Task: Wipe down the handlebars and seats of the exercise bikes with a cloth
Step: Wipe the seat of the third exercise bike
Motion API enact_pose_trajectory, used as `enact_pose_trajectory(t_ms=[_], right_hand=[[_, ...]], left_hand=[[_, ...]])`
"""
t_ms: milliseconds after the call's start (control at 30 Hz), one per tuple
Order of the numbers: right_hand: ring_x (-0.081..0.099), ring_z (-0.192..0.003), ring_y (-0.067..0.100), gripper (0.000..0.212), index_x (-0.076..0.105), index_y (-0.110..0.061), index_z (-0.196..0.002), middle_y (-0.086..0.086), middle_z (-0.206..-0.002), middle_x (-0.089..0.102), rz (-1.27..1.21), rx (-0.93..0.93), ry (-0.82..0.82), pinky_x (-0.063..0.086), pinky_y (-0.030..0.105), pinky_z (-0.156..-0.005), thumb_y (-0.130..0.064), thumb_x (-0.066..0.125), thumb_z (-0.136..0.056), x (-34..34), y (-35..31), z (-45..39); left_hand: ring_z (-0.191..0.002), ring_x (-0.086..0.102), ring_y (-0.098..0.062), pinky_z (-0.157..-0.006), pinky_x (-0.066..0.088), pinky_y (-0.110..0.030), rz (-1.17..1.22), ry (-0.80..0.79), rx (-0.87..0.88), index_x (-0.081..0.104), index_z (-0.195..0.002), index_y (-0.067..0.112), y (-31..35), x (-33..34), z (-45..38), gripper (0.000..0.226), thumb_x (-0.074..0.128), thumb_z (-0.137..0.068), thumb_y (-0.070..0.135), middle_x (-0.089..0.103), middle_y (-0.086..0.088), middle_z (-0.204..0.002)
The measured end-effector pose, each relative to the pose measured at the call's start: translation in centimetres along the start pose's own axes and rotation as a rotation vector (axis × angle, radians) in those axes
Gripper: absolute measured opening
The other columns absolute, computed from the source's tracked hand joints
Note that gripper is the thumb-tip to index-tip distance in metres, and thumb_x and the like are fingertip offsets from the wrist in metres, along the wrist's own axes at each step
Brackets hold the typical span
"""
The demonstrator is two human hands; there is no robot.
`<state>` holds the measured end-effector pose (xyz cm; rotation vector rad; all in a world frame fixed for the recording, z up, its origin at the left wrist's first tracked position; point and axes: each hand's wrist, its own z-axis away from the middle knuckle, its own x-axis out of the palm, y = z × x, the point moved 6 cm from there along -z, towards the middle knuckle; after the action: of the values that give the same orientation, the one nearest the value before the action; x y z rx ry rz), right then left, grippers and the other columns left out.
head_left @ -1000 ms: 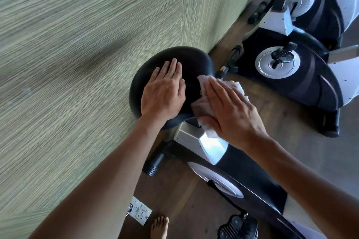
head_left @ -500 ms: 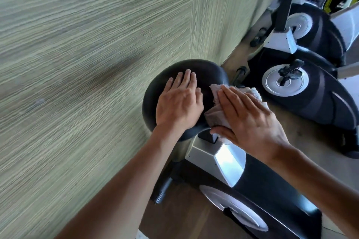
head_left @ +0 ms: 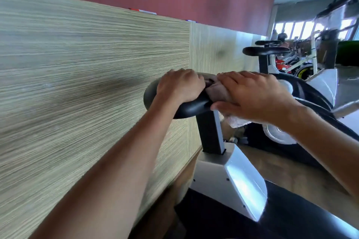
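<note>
Black seat (head_left: 186, 107) sits flat on its post, glossy. Left hand (head_left: 179, 85) lies flat on it, right hand (head_left: 252, 97) presses the pale cloth (head_left: 217, 91) down.

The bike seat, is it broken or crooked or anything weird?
Nothing stands out. The black seat sits on its post with no tear showing. The left hand rests on top, and the right hand presses the cloth against it. The far side is hidden.
</note>
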<state>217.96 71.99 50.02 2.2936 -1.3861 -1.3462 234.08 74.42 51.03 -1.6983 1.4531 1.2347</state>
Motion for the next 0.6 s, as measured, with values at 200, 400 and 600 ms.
enact_pose_trajectory(t_ms=[200, 400, 600], right_hand=[[0.057, -0.129, 0.033, 0.098, 0.048, -0.012, -0.148, 0.010, -0.143, 0.059, -0.065, -0.011, 0.030, 0.041, 0.045, -0.110, -0.082, 0.015, -0.088, -0.1, 0.0, 1.0], [0.038, -0.147, 0.021, 0.078, 0.030, -0.027, -0.160, -0.004, -0.162, 0.037, -0.229, -0.054, -0.037, 0.019, 0.036, -0.122, -0.064, 0.045, -0.093, -1.0, 1.8, 4.2], [0.045, -0.142, 0.032, 0.077, 0.031, -0.024, -0.160, 0.006, -0.156, 0.046, 0.019, -0.055, 0.137, 0.032, 0.049, -0.121, -0.070, 0.036, -0.098, 0.2, 2.3, 5.9]], left_hand=[[-0.084, 0.051, -0.031, -0.074, 0.035, -0.037, 0.071, 0.310, -0.012, 0.061, -0.092, 0.013, -0.1, -1.1, 3.4, 0.037, 0.033, -0.105, 0.034, 0.062, -0.009, -0.096], [-0.103, 0.067, -0.031, -0.077, 0.043, -0.036, -0.007, 0.434, 0.144, 0.068, -0.117, 0.021, -1.1, 0.0, 6.7, 0.041, 0.031, -0.107, 0.035, 0.074, -0.004, -0.116], [-0.101, 0.068, -0.027, -0.081, 0.055, -0.042, -0.040, 0.459, 0.164, 0.067, -0.111, 0.021, -1.1, 0.2, 6.6, 0.041, 0.028, -0.107, 0.035, 0.073, 0.001, -0.117]])
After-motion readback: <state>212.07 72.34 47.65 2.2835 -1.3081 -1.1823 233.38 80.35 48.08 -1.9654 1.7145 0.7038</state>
